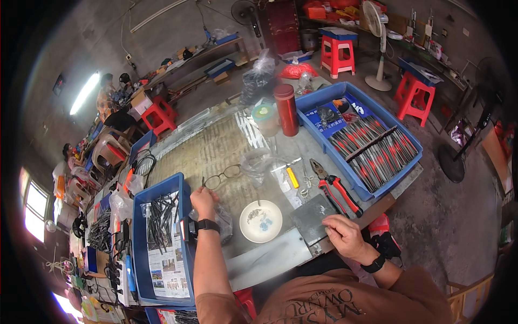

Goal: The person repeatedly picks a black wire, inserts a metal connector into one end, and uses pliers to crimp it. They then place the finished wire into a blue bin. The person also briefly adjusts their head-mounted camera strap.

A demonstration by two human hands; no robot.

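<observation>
My left hand [203, 202] is closed over the workbench, its fingers on the end of a thin-rimmed eyeglass frame [215, 181] that lies beyond it. Close to that wrist lies a clear plastic bag [223, 221]. At the front edge of the bench, my right hand [345, 235] has its fingers curled in a pinch; whatever is in them is too small to make out. Beside it is a dark square plate [312, 217]. Between my hands sits a white dish [270, 234] with small screws and bluish bits in it.
Red-handled pliers [342, 195] and a yellow-handled screwdriver [292, 177] lie right of centre. A blue tray [369, 186] at right holds rows of eyeglass parts; another blue tray [188, 254] at left holds dark temples. A red thermos [286, 110] stands at the back.
</observation>
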